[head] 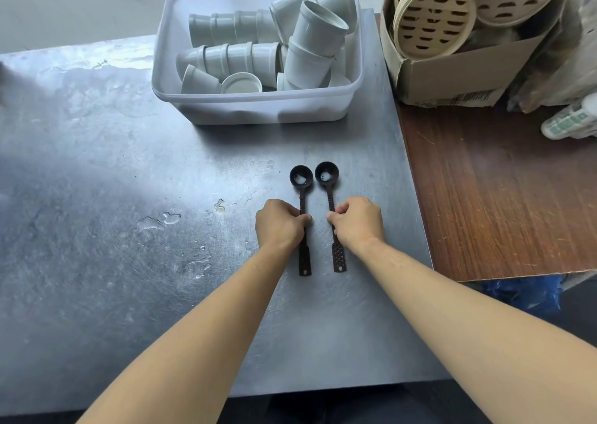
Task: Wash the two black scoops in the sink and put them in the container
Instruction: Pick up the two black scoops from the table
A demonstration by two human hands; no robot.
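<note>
1. Left scoop [301, 197]: black, with a round bowl holding a white residue, a ribbed stem and a flat handle end. It lies on the steel surface [113, 197], bowl up and pointing away from the person.
2. Right scoop [329, 194]: same form, with a perforated handle end; it lies parallel, just beside the first, apart.
3. Container [258, 104]: a translucent white tub, holding pale cups, well beyond the bowls.

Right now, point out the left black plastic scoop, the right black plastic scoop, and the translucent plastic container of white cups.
Left black scoop [301, 176]: head view, bowl.
Right black scoop [326, 172]: head view, bowl.
Translucent plastic container [258, 110]: head view, front wall.
</note>
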